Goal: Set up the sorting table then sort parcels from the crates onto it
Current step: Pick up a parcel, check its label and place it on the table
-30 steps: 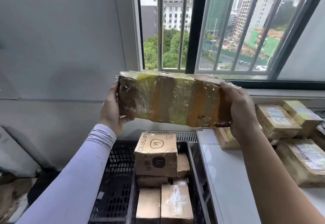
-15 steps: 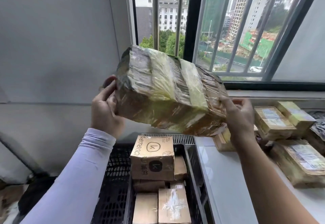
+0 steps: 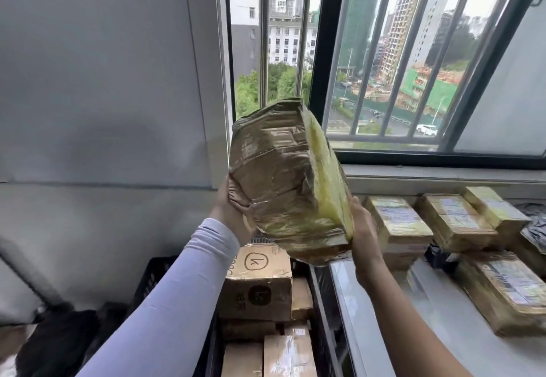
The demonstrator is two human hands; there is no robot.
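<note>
White smooth sorting tabletop (image 3: 437, 317) on the right w/ several tape-wrapped brown parcels (image 3: 455, 223) piled toward the barred window (image 3: 384, 60); grey wall on the left. Black plastic mesh crate (image 3: 150, 276) below, packed w/ plain cardboard boxes (image 3: 260, 291). Big brown tape-wrapped parcel w/ yellowish side (image 3: 286, 181) held up in the air above crate & table edge, tilted, long axis running away twd the window, near end facing cam. Left hand (image 3: 230, 214) gripping its lower left corner, right hand (image 3: 362, 229) cupped against the lower right side.

Crate (image 3: 153, 276) — largely behind forearms — table parcel labels (image 3: 397, 215) blurred
</note>
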